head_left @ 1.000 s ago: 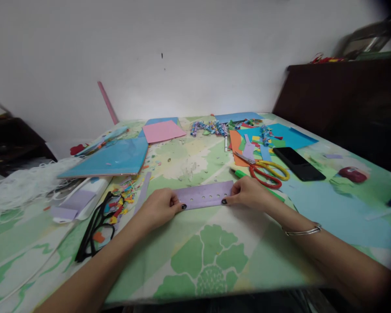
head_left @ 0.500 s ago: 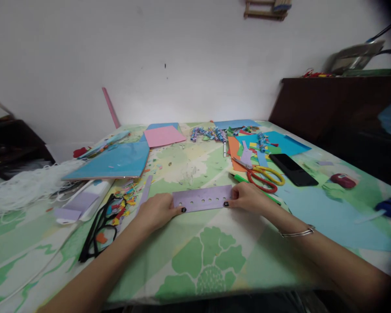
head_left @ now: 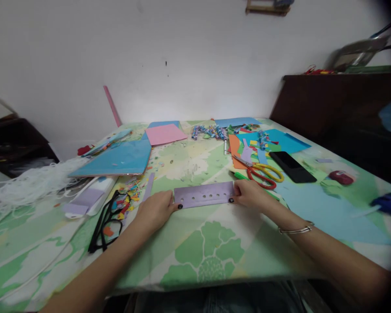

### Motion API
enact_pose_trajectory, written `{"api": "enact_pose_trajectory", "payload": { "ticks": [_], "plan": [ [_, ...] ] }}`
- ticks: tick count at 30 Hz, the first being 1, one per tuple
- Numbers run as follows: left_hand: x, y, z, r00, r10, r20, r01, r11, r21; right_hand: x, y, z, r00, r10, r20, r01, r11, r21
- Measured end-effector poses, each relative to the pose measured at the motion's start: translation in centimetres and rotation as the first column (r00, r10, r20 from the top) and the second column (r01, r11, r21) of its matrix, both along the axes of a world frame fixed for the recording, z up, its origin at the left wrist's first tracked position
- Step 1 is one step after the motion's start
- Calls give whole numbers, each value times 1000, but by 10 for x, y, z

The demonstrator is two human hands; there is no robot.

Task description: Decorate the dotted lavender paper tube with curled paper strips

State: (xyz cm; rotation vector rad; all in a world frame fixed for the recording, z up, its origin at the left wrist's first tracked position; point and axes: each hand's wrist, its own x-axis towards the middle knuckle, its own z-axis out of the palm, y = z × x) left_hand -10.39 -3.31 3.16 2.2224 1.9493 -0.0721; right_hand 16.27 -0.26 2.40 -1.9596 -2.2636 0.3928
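A purple paper strip (head_left: 203, 191) with a row of several small holes lies across the flowered tablecloth, stretched between both hands. My left hand (head_left: 158, 209) pinches its left end, the thumb along the lower corner. At the right end my right hand (head_left: 247, 193) grips the paper between thumb and fingers, with a silver bangle on that wrist. Just beyond the right hand are a green pen (head_left: 239, 175), red-handled scissors (head_left: 262, 179) and yellow-handled scissors (head_left: 270, 171).
Black glasses (head_left: 106, 221) and paper scraps lie left of my left hand, near a white box (head_left: 101, 200) and white cord (head_left: 35, 182). A blue folder (head_left: 117, 160) and pink paper (head_left: 165, 134) are farther back. A black phone (head_left: 292, 167) lies right.
The view has shifted slightly. The left thumb now sits nearer the strip's left corner, and more of the strip's right end shows. Both hands still hold it.
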Motion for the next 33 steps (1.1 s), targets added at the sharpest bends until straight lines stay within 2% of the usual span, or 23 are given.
{"api": "enact_pose_trajectory", "payload": {
  "ticks": [2, 4, 7, 9, 11, 15, 20, 22, 25, 28, 33],
  "plan": [
    [7, -10, -2, 1000, -6, -24, 8, 996, 88, -4, -12, -3, 999, 30, 18, -33, 989, 143],
    [13, -20, -8, 996, -78, -44, 85, 973, 214, -10, -25, -8, 993, 85, 80, -106, 948, 300],
    [20, -26, -18, 929, -342, -141, 370, 853, 369, -20, -36, -15, 926, 326, 190, -377, 824, 423],
    [21, -25, -22, 833, -523, -177, 548, 743, 383, -26, -38, -17, 847, 488, 211, -530, 735, 422],
    [21, -20, -24, 760, -622, -191, 642, 670, 372, -28, -36, -19, 783, 582, 218, -614, 670, 417],
    [18, -9, -26, 682, -698, -216, 721, 596, 353, -30, -32, -20, 695, 647, 315, -715, 569, 407],
    [20, -2, -25, 614, -744, -264, 786, 545, 291, -34, -28, -19, 603, 674, 427, -798, 499, 338],
    [20, 0, -23, 600, -744, -293, 799, 535, 275, -34, -26, -18, 596, 682, 423, -802, 494, 335],
    [14, -2, -21, 612, -736, -290, 788, 533, 309, -27, -24, -17, 652, 656, 380, -757, 528, 385],
    [3, -4, -21, 642, -721, -260, 756, 538, 373, -11, -27, -18, 736, 612, 291, -670, 594, 446],
    [-19, 1, -32, 668, -724, -175, 714, 555, 427, 13, -41, -18, 874, 459, 161, -477, 744, 468]
  ]
}}
